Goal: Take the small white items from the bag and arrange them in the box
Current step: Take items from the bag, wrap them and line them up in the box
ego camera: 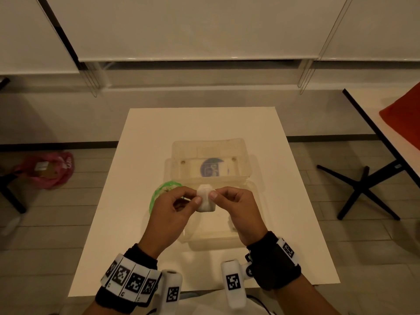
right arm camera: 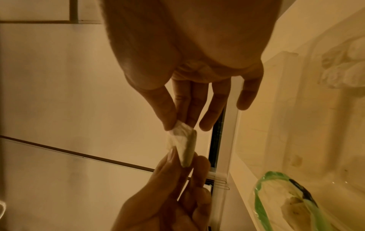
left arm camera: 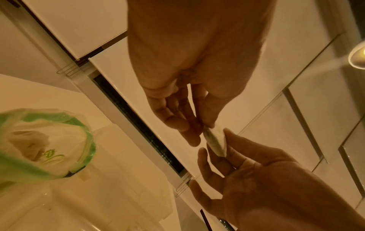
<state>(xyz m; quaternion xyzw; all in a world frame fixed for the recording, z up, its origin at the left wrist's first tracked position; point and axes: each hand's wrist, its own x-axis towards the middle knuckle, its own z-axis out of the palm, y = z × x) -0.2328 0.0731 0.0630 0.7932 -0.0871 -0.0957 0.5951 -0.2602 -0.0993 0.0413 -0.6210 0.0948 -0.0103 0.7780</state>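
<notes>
Both hands hold one small white item [ego camera: 205,200] in the air above the near half of the clear plastic box [ego camera: 227,241]. My left hand [ego camera: 196,196] pinches its left edge and my right hand [ego camera: 214,193] pinches its right edge. In the left wrist view the left hand [left arm camera: 203,132] pinches the thin item [left arm camera: 216,143] edge-on. The right wrist view has the right hand [right arm camera: 178,126] pinching a corner of the item [right arm camera: 184,145]. The green and white bag [ego camera: 164,189] stands open just left of the box, partly behind my left hand.
The box lid [ego camera: 211,153] lies open at the far side, with a blue round label. The box and bag stand on a white table [ego camera: 159,133]. A pink bag [ego camera: 50,171] lies on the floor at left. A second table [ego camera: 372,123] with black legs stands at right.
</notes>
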